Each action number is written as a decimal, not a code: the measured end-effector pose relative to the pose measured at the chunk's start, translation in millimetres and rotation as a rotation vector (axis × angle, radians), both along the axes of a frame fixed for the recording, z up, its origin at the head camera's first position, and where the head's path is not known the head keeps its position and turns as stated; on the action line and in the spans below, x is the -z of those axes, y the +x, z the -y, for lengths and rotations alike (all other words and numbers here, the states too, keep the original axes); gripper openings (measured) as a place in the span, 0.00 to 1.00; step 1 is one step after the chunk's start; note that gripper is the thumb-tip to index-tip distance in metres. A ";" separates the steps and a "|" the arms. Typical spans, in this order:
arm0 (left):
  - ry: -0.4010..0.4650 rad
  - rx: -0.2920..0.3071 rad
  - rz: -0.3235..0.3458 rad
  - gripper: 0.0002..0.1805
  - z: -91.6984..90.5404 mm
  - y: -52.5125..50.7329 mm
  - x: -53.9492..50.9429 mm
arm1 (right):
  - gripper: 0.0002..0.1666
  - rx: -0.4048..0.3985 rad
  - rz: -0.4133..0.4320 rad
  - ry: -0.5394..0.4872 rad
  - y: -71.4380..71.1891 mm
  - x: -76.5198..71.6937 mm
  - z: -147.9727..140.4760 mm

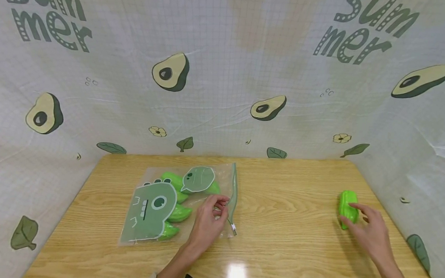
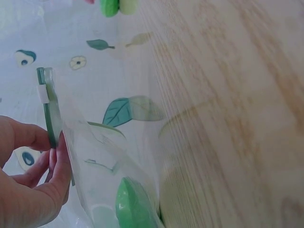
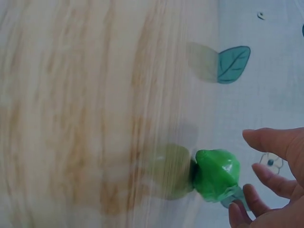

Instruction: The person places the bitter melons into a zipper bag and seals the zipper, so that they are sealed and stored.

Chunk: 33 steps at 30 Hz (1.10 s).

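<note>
A clear zip bag [image 1: 190, 235] printed with a green cartoon monster lies on the left of the table, with several glossy green pieces [image 1: 180, 213] inside. My left hand [image 1: 210, 219] pinches its green zip edge [image 2: 49, 118] between thumb and fingers, lifting that side off the table. The white slider [image 2: 43, 93] sits near one end of the zip. At the right, my right hand [image 1: 371, 231] hovers by a bright green, glossy, lobed piece [image 1: 348, 202] resting on the table. In the right wrist view, the thumb and fingers are spread beside this green piece [image 3: 217, 175], without a grip.
The wooden table [image 1: 278, 227] meets a pale cloth [image 1: 215, 130] printed with avocados and leaves at its back and sides. Dark straps show at both wrists.
</note>
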<state>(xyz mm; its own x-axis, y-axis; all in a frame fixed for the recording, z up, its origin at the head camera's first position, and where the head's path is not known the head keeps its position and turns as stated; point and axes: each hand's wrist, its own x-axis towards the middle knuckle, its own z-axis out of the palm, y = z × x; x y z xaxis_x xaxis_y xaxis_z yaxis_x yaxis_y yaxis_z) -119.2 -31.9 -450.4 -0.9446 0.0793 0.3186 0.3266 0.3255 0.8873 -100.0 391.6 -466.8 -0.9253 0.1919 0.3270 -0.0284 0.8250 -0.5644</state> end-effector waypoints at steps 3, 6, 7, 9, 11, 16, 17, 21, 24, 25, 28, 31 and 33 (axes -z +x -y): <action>0.004 0.002 -0.004 0.12 -0.1 0.1 0.2 | 0.30 -0.005 -0.016 0.005 -1.6 3.3 -2.9; 0.006 0.002 -0.004 0.12 -0.4 0.0 0.2 | 0.30 -0.020 -0.035 0.002 -4.1 6.8 -6.1; 0.005 0.001 -0.005 0.12 -0.5 -0.1 0.3 | 0.30 -0.021 -0.038 0.001 -4.3 7.7 -6.3; 0.005 0.000 -0.016 0.12 -0.7 -0.2 1.0 | 0.30 -0.016 -0.033 -0.008 -4.1 9.2 -5.9; 0.005 -0.001 -0.026 0.12 -0.8 -0.6 2.3 | 0.30 -0.003 -0.021 -0.012 -3.6 9.5 -4.2; 0.009 0.000 -0.038 0.12 -0.7 -1.4 3.6 | 0.32 0.029 0.022 0.007 -1.8 8.3 -0.1; 0.008 0.000 -0.033 0.12 -0.7 -1.4 3.2 | 0.32 0.028 0.023 0.005 -1.8 8.2 0.1; 0.004 -0.002 -0.005 0.12 -0.4 -1.1 1.4 | 0.32 0.019 0.021 0.003 -2.3 7.2 0.4; 0.007 -0.001 0.002 0.11 -0.2 -0.9 0.3 | 0.33 0.013 0.021 0.007 -3.2 6.9 -0.3; 0.009 0.000 0.001 0.11 -0.2 -0.8 0.2 | 0.33 0.014 0.023 0.010 -3.4 6.9 -0.6; 0.012 0.003 -0.004 0.11 -0.2 -0.6 0.1 | 0.34 0.018 0.034 0.014 -3.7 6.8 -1.6; 0.016 0.005 0.000 0.11 -0.1 -0.2 0.2 | 0.34 0.030 0.046 0.026 -4.5 5.8 -1.8; 0.017 0.006 0.000 0.11 0.0 -0.2 0.5 | 0.35 0.037 0.053 0.034 -5.2 5.2 -1.4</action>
